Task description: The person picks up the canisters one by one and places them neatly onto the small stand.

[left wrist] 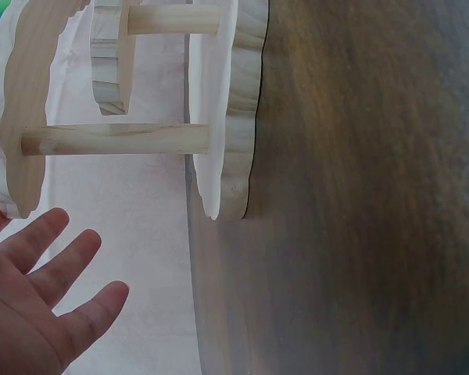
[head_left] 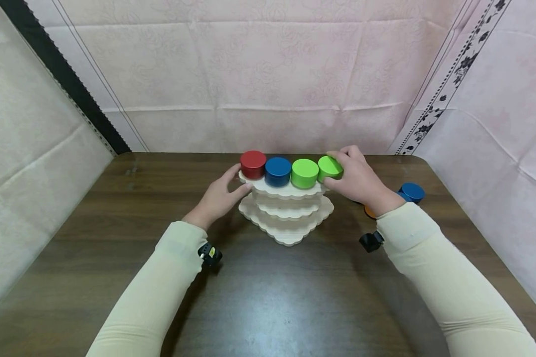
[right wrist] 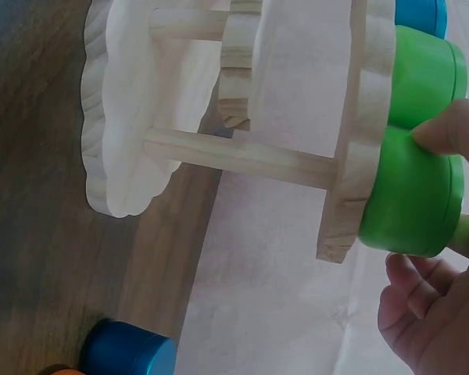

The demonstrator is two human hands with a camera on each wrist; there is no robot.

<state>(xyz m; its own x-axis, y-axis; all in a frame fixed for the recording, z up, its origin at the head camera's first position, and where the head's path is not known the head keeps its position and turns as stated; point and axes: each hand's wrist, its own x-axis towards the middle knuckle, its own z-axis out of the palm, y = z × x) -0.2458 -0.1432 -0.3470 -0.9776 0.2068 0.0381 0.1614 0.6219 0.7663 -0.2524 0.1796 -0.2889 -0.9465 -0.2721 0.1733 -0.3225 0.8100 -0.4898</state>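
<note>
A pale wooden tiered stand (head_left: 286, 218) with scalloped shelves and round posts (left wrist: 117, 139) stands on the table. Along its top shelf (right wrist: 367, 101) sit a red round tin (head_left: 252, 164), a blue round tin (head_left: 278, 171) and a green round tin (head_left: 304, 173). My right hand (head_left: 357, 178) pinches a second green round tin (right wrist: 413, 191) at the shelf's right end, beside the first one. With thumb and index finger, my left hand (head_left: 218, 201) holds the left end of the top shelf; its other fingers (left wrist: 66, 262) are spread below.
Right of the stand, a blue tin (head_left: 412, 191) and an orange item (head_left: 369, 212) lie partly behind my right forearm. The dark wooden table (head_left: 268, 297) ends at a pale cloth backdrop (head_left: 268, 74), with more cloth at both sides.
</note>
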